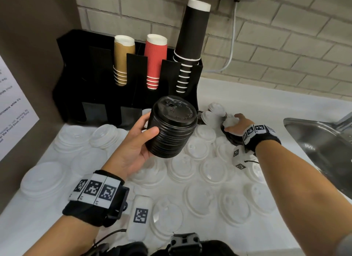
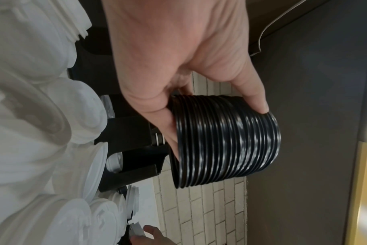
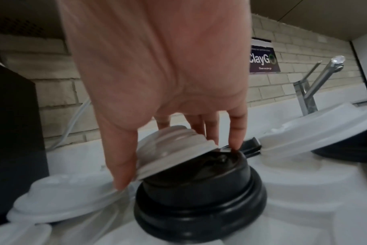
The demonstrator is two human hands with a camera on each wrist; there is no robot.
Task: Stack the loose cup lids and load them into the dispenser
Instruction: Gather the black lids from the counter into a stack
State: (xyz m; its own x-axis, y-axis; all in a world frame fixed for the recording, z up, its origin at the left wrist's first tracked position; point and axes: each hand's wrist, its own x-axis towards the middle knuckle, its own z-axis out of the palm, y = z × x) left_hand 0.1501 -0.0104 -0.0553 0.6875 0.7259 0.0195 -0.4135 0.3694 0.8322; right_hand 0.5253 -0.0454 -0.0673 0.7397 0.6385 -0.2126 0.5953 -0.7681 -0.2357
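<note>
Office pantry, cup dispenser (image 1: 129,72), sink (image 1: 320,139) (steel), brick wall (image 1: 285,36)

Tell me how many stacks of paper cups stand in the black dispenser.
3. A brown stack stands in the left slot, a red stack in the middle slot and a tall black stack in the right slot. The leftmost compartment's inside is not visible.

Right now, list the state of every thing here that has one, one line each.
left hand: grips the stack of black lids, held up off the counter.
stack of black lids: nested, tilted, not loaded.
right hand: fingers curled round a white lid.
white lid: tilted, resting on a black lid.
black lid: loose, right way up.
loose white lids: scattered over the counter.
dispenser: upright, three slots holding cups.
</note>
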